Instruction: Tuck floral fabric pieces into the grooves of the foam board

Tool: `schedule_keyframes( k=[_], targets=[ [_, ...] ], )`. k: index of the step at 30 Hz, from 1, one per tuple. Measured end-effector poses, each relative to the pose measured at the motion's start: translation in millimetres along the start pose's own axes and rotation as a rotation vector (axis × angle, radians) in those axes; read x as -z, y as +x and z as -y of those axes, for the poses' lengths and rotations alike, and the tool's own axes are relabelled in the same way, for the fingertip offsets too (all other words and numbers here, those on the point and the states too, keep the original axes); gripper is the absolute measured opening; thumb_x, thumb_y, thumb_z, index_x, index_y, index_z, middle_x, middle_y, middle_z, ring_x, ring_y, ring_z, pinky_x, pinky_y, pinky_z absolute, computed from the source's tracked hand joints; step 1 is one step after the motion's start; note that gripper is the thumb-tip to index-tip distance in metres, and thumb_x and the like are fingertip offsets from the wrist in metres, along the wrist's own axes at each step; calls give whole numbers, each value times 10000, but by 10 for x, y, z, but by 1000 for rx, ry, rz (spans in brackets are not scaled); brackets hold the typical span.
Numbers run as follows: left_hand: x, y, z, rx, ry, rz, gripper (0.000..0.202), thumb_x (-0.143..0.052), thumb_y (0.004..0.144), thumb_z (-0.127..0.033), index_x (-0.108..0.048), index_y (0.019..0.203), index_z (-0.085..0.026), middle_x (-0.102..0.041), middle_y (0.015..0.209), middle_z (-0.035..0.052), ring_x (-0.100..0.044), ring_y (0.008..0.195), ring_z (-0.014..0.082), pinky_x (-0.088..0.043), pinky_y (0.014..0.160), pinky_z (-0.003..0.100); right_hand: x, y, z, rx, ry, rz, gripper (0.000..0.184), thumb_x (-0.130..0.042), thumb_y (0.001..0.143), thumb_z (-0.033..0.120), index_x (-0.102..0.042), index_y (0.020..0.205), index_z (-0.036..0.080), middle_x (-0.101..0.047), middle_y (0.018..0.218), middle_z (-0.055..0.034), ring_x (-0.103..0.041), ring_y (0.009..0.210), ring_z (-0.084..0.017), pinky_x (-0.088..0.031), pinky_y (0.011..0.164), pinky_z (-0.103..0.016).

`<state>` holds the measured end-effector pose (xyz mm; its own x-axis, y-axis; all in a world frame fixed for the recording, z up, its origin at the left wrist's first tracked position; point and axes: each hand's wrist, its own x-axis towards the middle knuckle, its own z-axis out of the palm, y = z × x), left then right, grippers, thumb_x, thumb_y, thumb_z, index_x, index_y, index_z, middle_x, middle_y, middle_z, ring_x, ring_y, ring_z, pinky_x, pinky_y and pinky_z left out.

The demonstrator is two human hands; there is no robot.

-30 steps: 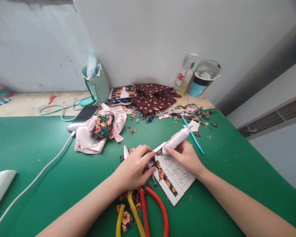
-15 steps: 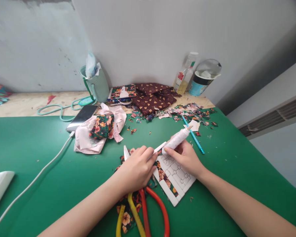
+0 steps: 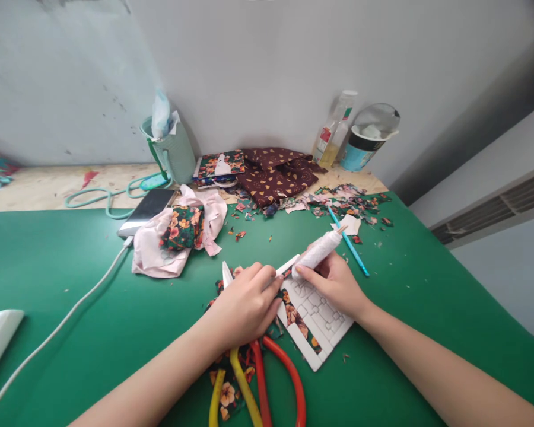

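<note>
My right hand (image 3: 338,284) is wrapped around a white-wrapped stick (image 3: 318,252) with a thin wooden tip pointing up and right. Under that hand lies a white board (image 3: 323,305) scored with a block pattern, a floral fabric strip (image 3: 296,317) covering part of its left side. At the board's upper left edge, my left hand (image 3: 253,299) is closed with its fingertips pressed together; what they pinch is hidden. Red scissor handles (image 3: 297,379) and yellow handles (image 3: 242,385) stick out below my left hand, over floral fabric (image 3: 226,394). A blade tip (image 3: 226,274) shows above it.
Behind are pink and floral cloth (image 3: 182,228), a phone (image 3: 146,210) with a white cable (image 3: 71,317), a blue pencil-like stick (image 3: 353,252) and fabric scraps (image 3: 342,201). Along the wall stand a green mug (image 3: 178,157), brown cloth (image 3: 276,178), a bottle (image 3: 331,139) and a paper cup (image 3: 362,151).
The view has shifted very slightly. Both hands, the wrapped stick and the board keep practically the same positions.
</note>
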<state>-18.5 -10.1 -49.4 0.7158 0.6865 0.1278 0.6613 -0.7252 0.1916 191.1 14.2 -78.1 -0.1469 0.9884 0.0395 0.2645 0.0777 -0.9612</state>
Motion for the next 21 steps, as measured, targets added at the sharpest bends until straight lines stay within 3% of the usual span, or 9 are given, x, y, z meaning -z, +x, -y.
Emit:
schedule_keyframes(
  k=[21],
  targets=[
    [2,2,18,-34,-41,-20,295,-402,931,-215,-564,1151,-103,-551,1061,134,-509,899,246,-475,774,417,-9,1,-19,-20,45,11,279,-664,792,381,-488,922,208,-628,821,-37,-627,759,-200,-517,670,-328]
  ],
)
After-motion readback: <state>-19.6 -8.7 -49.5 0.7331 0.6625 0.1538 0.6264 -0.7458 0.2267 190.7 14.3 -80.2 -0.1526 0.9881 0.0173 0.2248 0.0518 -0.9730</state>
